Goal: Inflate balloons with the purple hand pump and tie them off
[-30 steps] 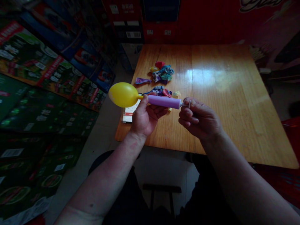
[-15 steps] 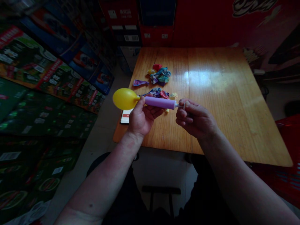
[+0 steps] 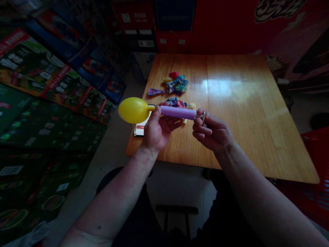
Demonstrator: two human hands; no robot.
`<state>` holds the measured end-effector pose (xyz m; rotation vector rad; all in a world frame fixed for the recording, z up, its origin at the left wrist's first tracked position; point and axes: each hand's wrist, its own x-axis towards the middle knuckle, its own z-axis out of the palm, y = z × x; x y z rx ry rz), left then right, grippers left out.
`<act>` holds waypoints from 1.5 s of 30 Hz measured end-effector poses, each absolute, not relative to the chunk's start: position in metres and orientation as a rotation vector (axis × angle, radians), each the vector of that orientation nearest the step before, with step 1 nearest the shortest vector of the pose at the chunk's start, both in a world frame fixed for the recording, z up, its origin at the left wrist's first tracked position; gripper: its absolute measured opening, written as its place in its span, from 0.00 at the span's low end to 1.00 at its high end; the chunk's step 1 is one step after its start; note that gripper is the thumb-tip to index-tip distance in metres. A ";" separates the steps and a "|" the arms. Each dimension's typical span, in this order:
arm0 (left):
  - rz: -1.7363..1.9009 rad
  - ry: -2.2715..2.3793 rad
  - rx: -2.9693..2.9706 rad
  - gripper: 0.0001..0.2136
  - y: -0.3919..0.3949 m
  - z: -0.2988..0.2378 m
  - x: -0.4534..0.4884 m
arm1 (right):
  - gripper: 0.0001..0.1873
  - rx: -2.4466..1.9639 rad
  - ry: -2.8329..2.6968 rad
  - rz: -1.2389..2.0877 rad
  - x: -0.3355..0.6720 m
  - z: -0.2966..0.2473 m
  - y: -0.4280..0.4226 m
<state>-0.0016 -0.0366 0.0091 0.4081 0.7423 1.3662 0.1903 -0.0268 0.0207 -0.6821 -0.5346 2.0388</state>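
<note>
A purple hand pump [image 3: 177, 112] lies level in front of me above the near left corner of the wooden table [image 3: 244, 113]. My left hand [image 3: 156, 128] is closed round the pump's front end, pinching the neck of a partly inflated yellow balloon [image 3: 132, 109] on the nozzle. My right hand [image 3: 212, 132] is closed on the pump's white handle [image 3: 203, 115], which sits close against the barrel.
Two small heaps of limp coloured balloons [image 3: 177, 84] lie on the table's left side, with a single purple one [image 3: 155, 91] beside them. A phone [image 3: 142, 127] lies at the table's left edge. Stacked printed cartons [image 3: 51, 103] fill the left; a stool [image 3: 177, 210] stands below.
The yellow balloon has swelled since half a second ago, after looking smaller than one second ago. The handle is pushed closer to the barrel. Both hands stay in place.
</note>
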 end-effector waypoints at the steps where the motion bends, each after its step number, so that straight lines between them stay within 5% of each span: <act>1: 1.365 0.731 0.414 0.19 -0.036 0.009 -0.003 | 0.03 -0.703 -0.520 2.034 0.190 0.021 -0.025; 45: 1.365 0.821 0.405 0.19 -0.038 0.014 0.000 | 0.08 -0.677 -0.623 1.997 0.186 0.020 -0.027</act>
